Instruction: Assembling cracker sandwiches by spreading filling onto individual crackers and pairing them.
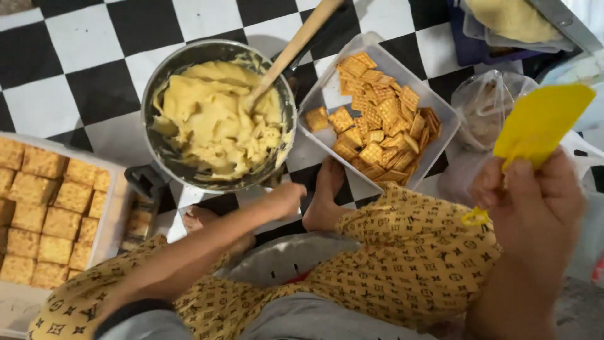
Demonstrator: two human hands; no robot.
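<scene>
My right hand [535,201] is raised at the right and holds a flat yellow plastic scraper [542,123] by its lower end. My left hand [286,196] reaches forward to the near rim of a metal pot [165,157] full of thick pale yellow cream [214,116]. Its fingers are curled against the rim, and I cannot tell whether they grip it. A wooden spoon [296,44] stands in the cream, its handle leaning to the upper right. Nobody holds the spoon.
A clear rectangular tray [327,88] of square orange crackers [377,116] lies right of the pot. A box [116,208] of stacked cracker sandwiches sits at the left. Two bare feet [324,195] rest on the black-and-white tiled floor. A plastic bag [484,107] and a blue container [469,44] are at the upper right.
</scene>
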